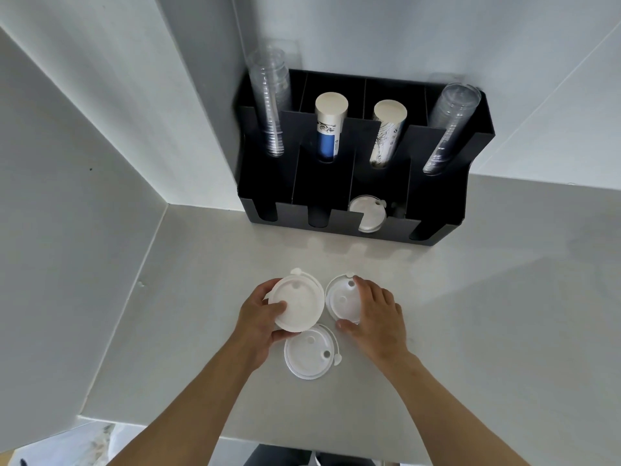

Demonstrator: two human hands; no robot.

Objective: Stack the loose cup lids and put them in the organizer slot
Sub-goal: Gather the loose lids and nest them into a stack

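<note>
Head view: left hand (260, 322) grips one lid (299, 302), right hand (376, 317) clasps another lid (341, 301) beside it.

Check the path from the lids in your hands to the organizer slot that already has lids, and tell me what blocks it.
Nothing visible blocks it. The counter between the held lid, the lid under the right hand and the organizer is bare, and the slot with lids is open on top.
</note>
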